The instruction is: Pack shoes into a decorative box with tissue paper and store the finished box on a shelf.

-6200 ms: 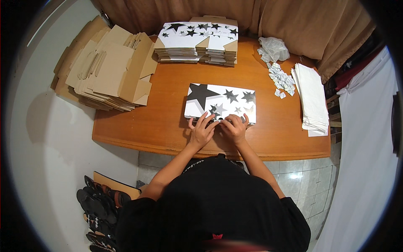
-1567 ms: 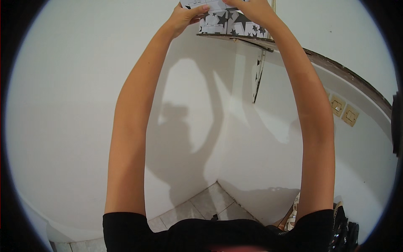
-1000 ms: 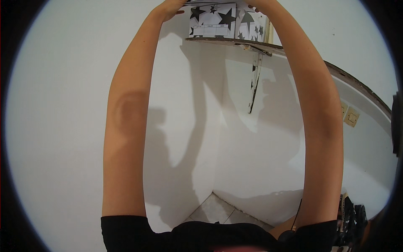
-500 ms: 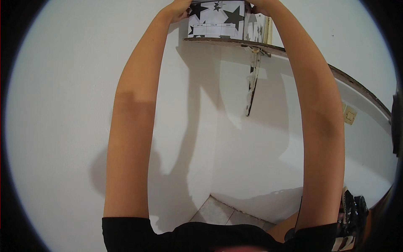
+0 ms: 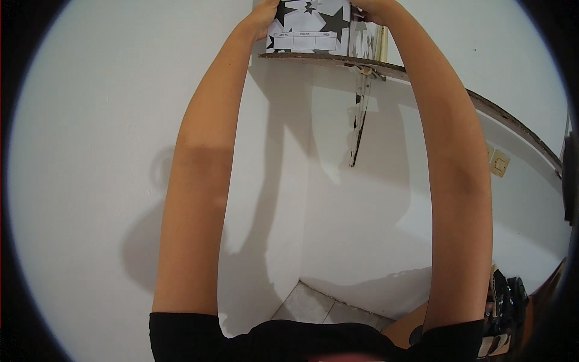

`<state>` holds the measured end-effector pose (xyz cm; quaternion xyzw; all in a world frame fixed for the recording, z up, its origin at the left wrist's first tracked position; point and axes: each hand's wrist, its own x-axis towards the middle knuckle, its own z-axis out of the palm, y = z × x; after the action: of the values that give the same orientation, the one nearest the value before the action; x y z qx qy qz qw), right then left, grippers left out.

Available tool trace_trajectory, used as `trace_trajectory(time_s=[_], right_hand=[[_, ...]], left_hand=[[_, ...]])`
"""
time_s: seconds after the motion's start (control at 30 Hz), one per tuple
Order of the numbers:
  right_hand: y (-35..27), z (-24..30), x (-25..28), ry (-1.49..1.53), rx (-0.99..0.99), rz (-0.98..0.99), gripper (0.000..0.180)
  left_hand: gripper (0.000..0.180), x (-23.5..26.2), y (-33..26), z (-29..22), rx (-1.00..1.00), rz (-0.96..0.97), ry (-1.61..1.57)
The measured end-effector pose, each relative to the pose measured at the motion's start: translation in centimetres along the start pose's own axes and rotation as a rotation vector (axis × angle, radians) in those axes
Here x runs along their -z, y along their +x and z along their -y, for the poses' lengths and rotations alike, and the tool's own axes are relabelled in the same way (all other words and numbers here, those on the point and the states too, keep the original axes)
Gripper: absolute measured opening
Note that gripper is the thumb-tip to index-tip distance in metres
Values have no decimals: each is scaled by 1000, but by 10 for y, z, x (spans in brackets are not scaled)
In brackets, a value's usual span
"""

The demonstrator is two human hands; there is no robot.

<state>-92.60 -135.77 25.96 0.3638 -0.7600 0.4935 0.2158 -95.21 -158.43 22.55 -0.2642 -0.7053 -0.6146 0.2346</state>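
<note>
A white cardboard box (image 5: 307, 24) printed with dark stars stands on a wall shelf (image 5: 313, 58) at the top of the view, its upper part cut off by the frame. Both my arms reach up to it. My left hand (image 5: 265, 17) is closed against the box's left side, its fingertips partly hidden. At the upper right corner, my right hand (image 5: 371, 9) grips the box with curled fingers, some of them out of sight. The box's bottom edge meets the shelf's front edge.
A worn metal bracket (image 5: 360, 120) hangs below the shelf, which runs on to the right along the wall. Beneath it is a cream wall switch (image 5: 499, 163). Black shoes or straps (image 5: 506, 301) appear at the lower right. Grey floor tiles (image 5: 307, 301) show in the corner.
My left hand has shifted slightly right and down along the box's side, its forearm moving inward. My right hand stays at the box's corner. The view has shifted slightly.
</note>
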Motion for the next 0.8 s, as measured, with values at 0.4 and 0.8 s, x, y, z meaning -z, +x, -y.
trace_trajectory(time_s=[0.4, 0.8], right_hand=[[-2, 8, 3, -56, -35, 12, 55], [-45, 37, 5, -94, -338, 127, 68]], left_hand=[[80, -3, -3, -13, -64, -42, 119], [62, -20, -40, -20, 43, 52, -192]])
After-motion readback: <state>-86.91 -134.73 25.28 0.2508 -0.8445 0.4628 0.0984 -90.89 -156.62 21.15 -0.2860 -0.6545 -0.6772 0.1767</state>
